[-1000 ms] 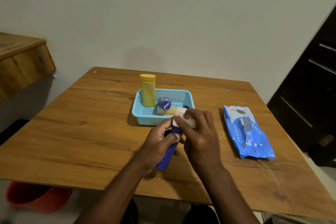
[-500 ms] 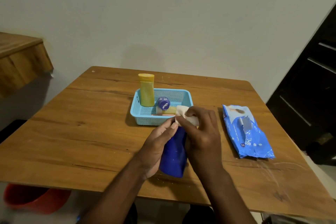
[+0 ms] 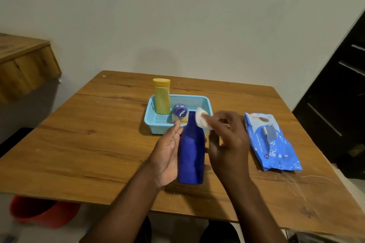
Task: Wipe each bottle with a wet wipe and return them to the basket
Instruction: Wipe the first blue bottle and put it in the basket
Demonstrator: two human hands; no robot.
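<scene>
The basket [image 3: 150, 122] sits mid-table [image 3: 88, 144], wipes pack [image 3: 270, 144] to its right.

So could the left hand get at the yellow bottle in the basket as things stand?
Probably not at once: the left hand holds the blue bottle. The yellow bottle stands uncovered at the basket's far left.

Blue bottle [image 3: 191, 150] now raised upright.

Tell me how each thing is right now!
blue bottle: upright, held by left hand
wet wipe: pinched in right hand, at bottle's neck
yellow bottle: standing in basket
purple-capped bottle: lying in basket
wipes pack: flat on table
</scene>
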